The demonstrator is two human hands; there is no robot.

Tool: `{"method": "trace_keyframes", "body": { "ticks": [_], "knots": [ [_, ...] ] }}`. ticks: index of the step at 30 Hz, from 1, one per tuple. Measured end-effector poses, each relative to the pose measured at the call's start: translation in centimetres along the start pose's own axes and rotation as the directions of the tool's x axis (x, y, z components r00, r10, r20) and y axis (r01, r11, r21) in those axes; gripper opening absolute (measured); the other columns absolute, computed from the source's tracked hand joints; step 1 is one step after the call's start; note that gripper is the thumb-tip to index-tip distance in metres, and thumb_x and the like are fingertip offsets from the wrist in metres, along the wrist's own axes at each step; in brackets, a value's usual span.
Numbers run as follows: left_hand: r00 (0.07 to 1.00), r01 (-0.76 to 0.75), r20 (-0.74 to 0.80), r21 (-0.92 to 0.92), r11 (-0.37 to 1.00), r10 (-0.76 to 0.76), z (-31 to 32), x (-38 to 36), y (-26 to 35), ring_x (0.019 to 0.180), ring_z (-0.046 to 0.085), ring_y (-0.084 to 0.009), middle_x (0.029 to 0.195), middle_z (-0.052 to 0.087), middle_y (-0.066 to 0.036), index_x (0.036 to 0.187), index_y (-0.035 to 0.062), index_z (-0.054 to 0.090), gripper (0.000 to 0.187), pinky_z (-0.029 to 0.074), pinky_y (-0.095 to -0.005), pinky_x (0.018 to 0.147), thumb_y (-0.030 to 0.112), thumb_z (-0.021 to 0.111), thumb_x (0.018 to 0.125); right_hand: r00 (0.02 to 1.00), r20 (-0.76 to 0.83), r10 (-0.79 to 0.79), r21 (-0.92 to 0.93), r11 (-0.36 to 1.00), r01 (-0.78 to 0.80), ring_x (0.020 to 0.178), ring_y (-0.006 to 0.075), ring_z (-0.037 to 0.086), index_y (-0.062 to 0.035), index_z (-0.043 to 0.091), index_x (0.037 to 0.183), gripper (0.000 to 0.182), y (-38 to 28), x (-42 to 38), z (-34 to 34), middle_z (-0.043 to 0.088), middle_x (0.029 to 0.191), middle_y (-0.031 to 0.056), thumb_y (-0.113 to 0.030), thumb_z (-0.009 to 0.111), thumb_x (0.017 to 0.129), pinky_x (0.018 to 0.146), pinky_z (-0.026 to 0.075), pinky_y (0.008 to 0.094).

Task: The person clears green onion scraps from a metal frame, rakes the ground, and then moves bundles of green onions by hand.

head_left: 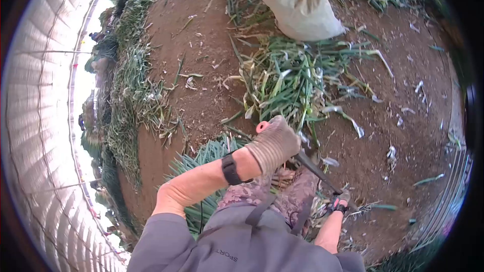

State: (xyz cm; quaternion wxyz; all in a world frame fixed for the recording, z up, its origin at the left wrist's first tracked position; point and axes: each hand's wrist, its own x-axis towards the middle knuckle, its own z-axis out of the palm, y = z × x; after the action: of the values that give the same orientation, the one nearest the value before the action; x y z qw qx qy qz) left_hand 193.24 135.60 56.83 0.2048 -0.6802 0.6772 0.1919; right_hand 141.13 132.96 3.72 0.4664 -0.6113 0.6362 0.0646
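Note:
My left hand (276, 143), in a light knitted glove with a dark band on the wrist, is closed round the handle of a long dark tool (315, 170). The handle's orange end (261, 126) sticks out of the fist, and the tool slants down to the right. Near its far end is my right hand (342, 201), small in view, in a glove with pink and black parts. Its fingers look closed round something too small to tell. Thin pale roots or stalks (364, 207) spread beside it. Green onions (214, 153) lie left of my legs.
A heap of green onions (297, 78) lies ahead on brown soil (176, 55), with a pale sack (305, 12) behind it. A long row of onions (128, 85) runs along the left, beside a translucent sheet wall (38, 95). Loose leaves are scattered at the right.

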Motion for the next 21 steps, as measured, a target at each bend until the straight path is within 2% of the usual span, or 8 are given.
{"method": "trace_keyframes", "body": {
  "ticks": [1, 2, 3, 4, 13, 16, 18, 21],
  "knots": [
    [0.96, 0.067, 0.274, -0.022, 0.998, -0.058, -0.3, -0.5, -1.6, 0.07, 0.067, -0.0183, 0.073, 0.067, -0.002, 0.076, 0.0148, 0.065, 0.002, 0.048, -0.033, 0.066, 0.017, 0.065, 0.077, 0.96, 0.18, -0.213, -0.708, 0.65, 0.277, 0.071, 0.0274, 0.062, -0.0031, 0.067, 0.092, 0.02, -7.3, -1.8, -2.7, 0.066, 0.081, 0.0126, -0.02, 0.059, 0.086, 0.065, 0.05, 0.0424],
    [0.978, 0.09, 0.19, 0.015, 0.996, -0.091, -0.7, -2.0, -3.0, 0.071, 0.067, -0.0185, 0.073, 0.067, -0.002, 0.076, 0.0148, 0.065, 0.002, 0.048, -0.033, 0.067, 0.017, 0.064, 0.078, 0.996, 0.073, 0.045, -0.135, 0.99, -0.035, 0.066, 0.0245, 0.058, -0.006, 0.063, 0.085, 0.019, -11.6, -2.4, -0.8, 0.062, 0.077, 0.0093, -0.023, 0.054, 0.085, 0.061, 0.048, 0.0388],
    [0.987, 0.115, 0.104, 0.045, 0.992, -0.119, -1.0, -4.3, -4.5, 0.072, 0.068, -0.0187, 0.073, 0.067, -0.002, 0.076, 0.0148, 0.065, 0.002, 0.048, -0.0331, 0.067, 0.017, 0.064, 0.078, 0.939, 0.165, 0.302, 0.498, 0.796, -0.344, 0.061, 0.0216, 0.053, -0.0089, 0.059, 0.078, 0.021, -15.3, -3.1, 0.4, 0.058, 0.073, 0.006, -0.025, 0.049, 0.085, 0.057, 0.046, 0.0353],
    [0.99, 0.138, 0.011, 0.08, 0.987, -0.139, -1.2, -6.7, -6.1, 0.072, 0.068, -0.0189, 0.073, 0.067, -0.002, 0.077, 0.0148, 0.064, 0.002, 0.048, -0.0331, 0.067, 0.016, 0.064, 0.078, 0.822, 0.401, 0.405, 0.851, 0.168, -0.498, 0.055, 0.0188, 0.049, -0.0118, 0.055, 0.072, 0.024, -18.3, -3.7, 1.4, 0.054, 0.069, 0.0027, -0.028, 0.044, 0.085, 0.054, 0.045, 0.0317],
    [0.789, 0.607, 0.027, 0.116, 0.786, -0.614, 1.5, -38.4, -20.7, 0.063, 0.066, -0.0237, 0.064, 0.064, -0.003, 0.072, 0.0183, 0.064, 0.011, 0.049, -0.038, 0.064, 0.023, 0.063, 0.081, 0.931, 0.363, -0.034, 0.698, 0.673, -0.247, 0.067, 0.0209, 0.059, -0.0127, 0.062, 0.082, 0.022, -49.0, -15.3, 24.2, 0.062, 0.074, 0.005, -0.03, 0.051, 0.09, 0.063, 0.048, 0.0346],
    [0.626, 0.739, 0.114, 0.228, 0.634, -0.771, 2.3, -50.9, -22.1, 0.06, 0.065, -0.0232, 0.062, 0.063, -0.005, 0.07, 0.0171, 0.063, 0.008, 0.047, -0.0386, 0.063, 0.017, 0.062, 0.078, 0.864, 0.399, -0.306, 0.364, 0.918, 0.157, 0.066, 0.023, 0.061, -0.0124, 0.063, 0.083, 0.02, -57.8, -22.8, 35.1, 0.063, 0.073, 0.0054, -0.028, 0.054, 0.09, 0.06, 0.05, 0.0367],
    [0.528, 0.814, 0.097, 0.224, 0.536, -0.843, 2.3, -58.0, -21.3, 0.06, 0.064, -0.0244, 0.062, 0.063, -0.006, 0.068, 0.0159, 0.062, 0.006, 0.045, -0.0383, 0.061, 0.014, 0.064, 0.073, 0.549, 0.44, -0.711, -0.281, 0.471, 0.836, 0.066, 0.0243, 0.063, -0.0121, 0.064, 0.084, 0.018, -61.3, -27.8, 41.0, 0.063, 0.073, 0.0057, -0.027, 0.056, 0.09, 0.059, 0.051, 0.0382],
    [0.438, 0.871, 0.07, 0.213, 0.442, -0.896, 2.6, -64.4, -18.9, 0.063, 0.064, -0.0288, 0.063, 0.061, -0.011, 0.067, 0.0139, 0.061, 0.009, 0.045, -0.0394, 0.061, 0.015, 0.069, 0.067, 0.21, 0.483, -0.85, -0.279, 0.077, 0.957, 0.059, 0.0255, 0.06, -0.0135, 0.065, 0.086, 0.01, -64.6, -34.2, 45.6, 0.065, 0.076, 0.0088, -0.022, 0.06, 0.084, 0.051, 0.046, 0.0392]
  ]
}}
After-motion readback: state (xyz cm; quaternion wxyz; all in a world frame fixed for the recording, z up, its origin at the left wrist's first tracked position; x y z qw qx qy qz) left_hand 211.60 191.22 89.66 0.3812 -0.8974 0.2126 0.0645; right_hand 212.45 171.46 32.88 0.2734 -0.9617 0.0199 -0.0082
